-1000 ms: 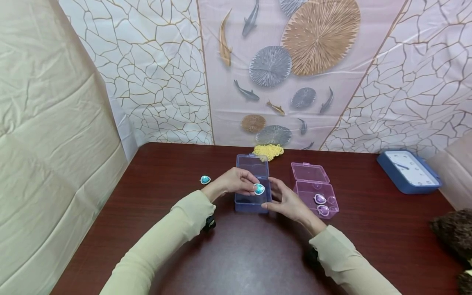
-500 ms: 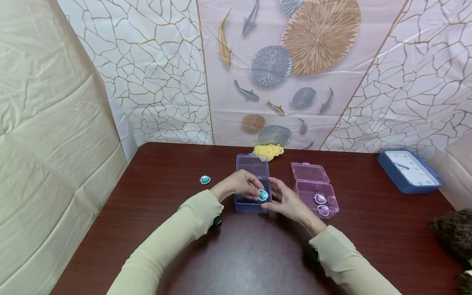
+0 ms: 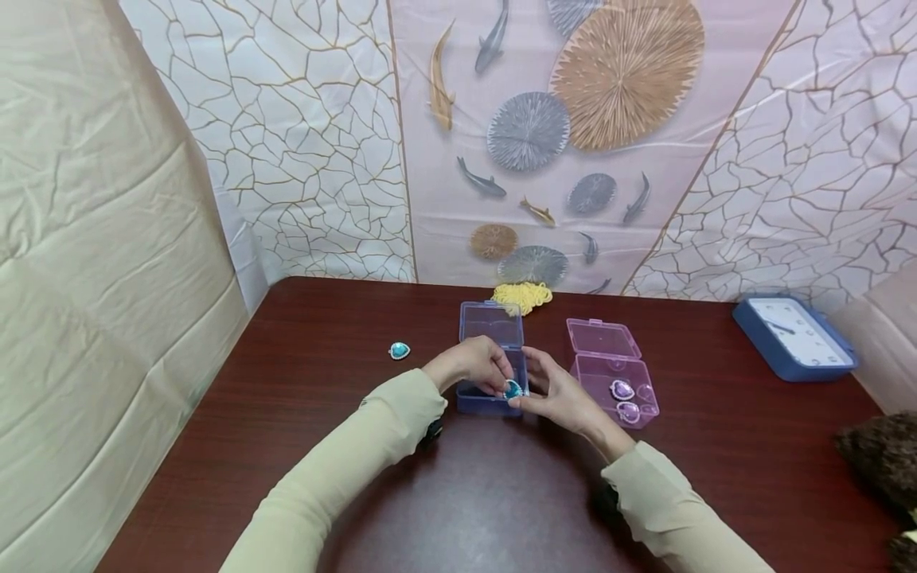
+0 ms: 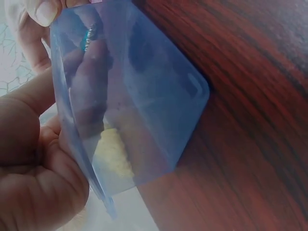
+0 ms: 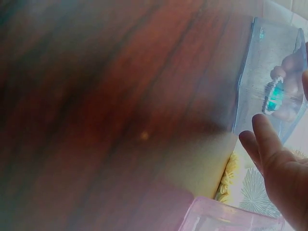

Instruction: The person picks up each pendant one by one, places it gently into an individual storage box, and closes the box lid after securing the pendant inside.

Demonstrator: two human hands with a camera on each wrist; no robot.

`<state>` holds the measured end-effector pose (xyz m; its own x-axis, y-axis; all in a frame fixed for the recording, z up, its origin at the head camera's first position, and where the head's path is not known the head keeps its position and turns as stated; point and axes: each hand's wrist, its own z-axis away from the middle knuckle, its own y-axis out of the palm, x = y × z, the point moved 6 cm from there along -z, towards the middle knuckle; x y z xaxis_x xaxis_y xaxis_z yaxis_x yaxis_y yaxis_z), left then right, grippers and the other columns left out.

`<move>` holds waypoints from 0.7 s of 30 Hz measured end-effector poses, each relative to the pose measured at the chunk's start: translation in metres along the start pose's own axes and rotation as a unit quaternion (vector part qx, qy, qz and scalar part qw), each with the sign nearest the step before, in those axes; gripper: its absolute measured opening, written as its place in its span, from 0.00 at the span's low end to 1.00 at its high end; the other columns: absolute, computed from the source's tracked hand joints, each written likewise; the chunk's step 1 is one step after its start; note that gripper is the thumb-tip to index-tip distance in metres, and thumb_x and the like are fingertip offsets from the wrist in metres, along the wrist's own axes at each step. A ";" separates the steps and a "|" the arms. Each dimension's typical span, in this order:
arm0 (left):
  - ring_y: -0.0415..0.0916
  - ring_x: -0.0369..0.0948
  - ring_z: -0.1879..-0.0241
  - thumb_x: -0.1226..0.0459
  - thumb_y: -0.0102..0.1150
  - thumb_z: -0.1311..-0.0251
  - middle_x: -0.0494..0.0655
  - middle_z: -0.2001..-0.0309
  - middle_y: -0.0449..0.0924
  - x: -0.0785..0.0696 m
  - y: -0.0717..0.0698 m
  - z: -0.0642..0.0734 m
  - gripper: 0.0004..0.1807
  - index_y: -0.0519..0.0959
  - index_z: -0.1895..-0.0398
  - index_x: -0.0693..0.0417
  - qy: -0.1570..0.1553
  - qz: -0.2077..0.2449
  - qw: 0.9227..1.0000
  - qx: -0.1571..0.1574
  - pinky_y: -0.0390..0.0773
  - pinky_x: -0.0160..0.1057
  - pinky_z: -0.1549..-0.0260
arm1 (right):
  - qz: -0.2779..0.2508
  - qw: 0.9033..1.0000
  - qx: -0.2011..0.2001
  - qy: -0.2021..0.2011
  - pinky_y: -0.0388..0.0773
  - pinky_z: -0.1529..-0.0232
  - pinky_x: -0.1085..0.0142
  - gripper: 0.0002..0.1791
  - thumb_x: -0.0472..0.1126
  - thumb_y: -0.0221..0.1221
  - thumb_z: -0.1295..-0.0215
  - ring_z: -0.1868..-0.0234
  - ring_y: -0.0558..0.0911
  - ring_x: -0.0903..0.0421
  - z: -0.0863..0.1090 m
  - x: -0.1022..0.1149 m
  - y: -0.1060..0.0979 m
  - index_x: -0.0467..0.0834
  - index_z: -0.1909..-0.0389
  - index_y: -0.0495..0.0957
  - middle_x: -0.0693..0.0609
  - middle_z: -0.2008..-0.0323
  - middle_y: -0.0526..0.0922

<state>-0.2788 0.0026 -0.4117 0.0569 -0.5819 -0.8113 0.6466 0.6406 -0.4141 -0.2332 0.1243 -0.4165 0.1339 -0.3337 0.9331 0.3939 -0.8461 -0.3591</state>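
My left hand [image 3: 481, 364] pinches a teal heart-shaped gem [image 3: 512, 389] with a beaded silvery rim, low inside a clear blue plastic box [image 3: 481, 404]. The box's lid [image 3: 491, 322] stands raised at the back. Around the right side of that box my right hand [image 3: 562, 391] holds on, thumb at the front corner and fingers farther back. Through the box wall, the right wrist view shows the gem [image 5: 274, 96] among the left fingertips. A second teal gem [image 3: 399, 350] lies on the table to the left of the box.
Right of the hands stands an open pink box [image 3: 614, 374] holding two purple gems [image 3: 622, 390]. Yellow cord [image 3: 526, 297] lies behind the blue box. A blue clock [image 3: 795, 338] is at the back right, and something brown and furry [image 3: 881, 454] at the right edge.
My left hand has moved right and down, carrying the teal gem lower into the blue box. The right hand has kept its place at the box's side.
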 end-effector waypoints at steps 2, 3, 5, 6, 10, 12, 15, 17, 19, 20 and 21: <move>0.79 0.37 0.79 0.77 0.64 0.49 0.52 0.74 0.83 -0.001 0.001 0.000 0.04 0.82 0.69 0.65 -0.002 -0.024 1.000 -0.004 0.83 0.33 0.74 | 0.003 1.000 0.000 0.000 0.69 0.41 0.46 0.44 0.32 0.64 0.43 0.35 0.63 0.32 0.000 0.000 0.000 0.30 0.31 0.47 0.27 0.37 0.61; 0.79 0.37 0.78 0.76 0.64 0.49 0.51 0.74 0.83 -0.001 0.001 0.001 0.04 0.82 0.69 0.64 -0.004 -0.036 0.999 -0.007 0.83 0.33 0.75 | 0.003 1.000 0.000 0.000 0.68 0.41 0.45 0.44 0.32 0.64 0.43 0.35 0.63 0.32 0.000 0.000 0.000 0.30 0.31 0.47 0.27 0.37 0.61; 0.79 0.38 0.77 0.76 0.65 0.50 0.50 0.74 0.82 -0.002 0.001 0.001 0.05 0.83 0.69 0.63 -0.005 -0.061 0.998 -0.012 0.83 0.33 0.75 | 0.005 1.000 -0.001 0.000 0.67 0.41 0.45 0.44 0.32 0.64 0.43 0.35 0.63 0.32 0.000 0.001 -0.001 0.30 0.31 0.47 0.27 0.38 0.61; 0.79 0.38 0.77 0.75 0.65 0.50 0.50 0.74 0.82 -0.003 0.001 0.002 0.05 0.83 0.69 0.63 -0.005 -0.072 0.997 -0.014 0.83 0.33 0.74 | 0.006 1.000 -0.001 0.000 0.67 0.40 0.45 0.44 0.32 0.64 0.43 0.35 0.63 0.32 0.000 0.001 -0.001 0.30 0.31 0.47 0.27 0.38 0.61; 0.79 0.37 0.77 0.75 0.66 0.51 0.49 0.74 0.83 -0.004 0.002 0.003 0.05 0.84 0.69 0.62 -0.001 -0.111 0.994 -0.024 0.82 0.32 0.75 | 0.002 1.000 -0.003 -0.002 0.69 0.41 0.47 0.44 0.31 0.64 0.43 0.36 0.64 0.32 0.001 0.000 -0.001 0.30 0.31 0.48 0.26 0.39 0.62; 0.78 0.36 0.78 0.74 0.67 0.51 0.48 0.74 0.83 -0.005 0.002 0.004 0.05 0.84 0.70 0.61 0.004 -0.131 0.991 -0.028 0.81 0.31 0.76 | 0.001 1.000 -0.003 -0.004 0.70 0.42 0.47 0.44 0.31 0.63 0.43 0.36 0.64 0.32 0.000 0.000 -0.001 0.30 0.32 0.48 0.26 0.39 0.63; 0.77 0.35 0.79 0.74 0.68 0.52 0.47 0.75 0.84 -0.006 0.002 0.005 0.04 0.84 0.71 0.60 0.011 -0.156 0.987 -0.030 0.80 0.29 0.77 | -0.001 1.000 -0.003 -0.002 0.72 0.43 0.49 0.44 0.31 0.64 0.43 0.37 0.65 0.32 0.000 -0.001 0.000 0.30 0.31 0.48 0.27 0.39 0.63; 0.76 0.34 0.79 0.74 0.68 0.52 0.47 0.75 0.84 -0.006 0.002 0.005 0.04 0.85 0.72 0.60 0.013 -0.162 0.986 -0.029 0.79 0.29 0.77 | -0.003 1.000 -0.003 -0.002 0.72 0.43 0.49 0.44 0.31 0.64 0.43 0.36 0.64 0.32 0.000 -0.001 0.000 0.30 0.31 0.48 0.27 0.39 0.63; 0.76 0.34 0.79 0.73 0.68 0.52 0.48 0.74 0.84 -0.006 0.002 0.005 0.04 0.85 0.72 0.60 0.016 -0.167 0.985 -0.028 0.79 0.29 0.77 | -0.006 1.000 -0.004 -0.002 0.72 0.43 0.49 0.44 0.31 0.63 0.43 0.36 0.64 0.32 0.000 0.000 0.001 0.30 0.31 0.48 0.27 0.39 0.63; 0.77 0.34 0.79 0.73 0.68 0.52 0.48 0.74 0.85 -0.006 0.002 0.005 0.04 0.86 0.72 0.60 0.017 -0.169 0.985 -0.028 0.79 0.28 0.77 | -0.007 1.000 -0.003 -0.004 0.73 0.44 0.50 0.44 0.31 0.63 0.43 0.36 0.64 0.32 0.000 0.000 0.001 0.30 0.32 0.48 0.26 0.39 0.63; 0.76 0.33 0.79 0.73 0.68 0.52 0.47 0.74 0.85 -0.006 0.002 0.005 0.04 0.86 0.72 0.60 0.018 -0.172 0.985 -0.028 0.79 0.28 0.77 | -0.006 1.000 -0.004 -0.004 0.73 0.44 0.49 0.44 0.31 0.63 0.43 0.36 0.64 0.32 0.001 0.001 0.001 0.30 0.32 0.48 0.26 0.39 0.63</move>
<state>-0.2738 0.0048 -0.4059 -0.1858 -0.7518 -0.6326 0.5794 0.4361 -0.6885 -0.2324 0.1239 -0.4161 0.1364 -0.3197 0.9377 0.3887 -0.8533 -0.3475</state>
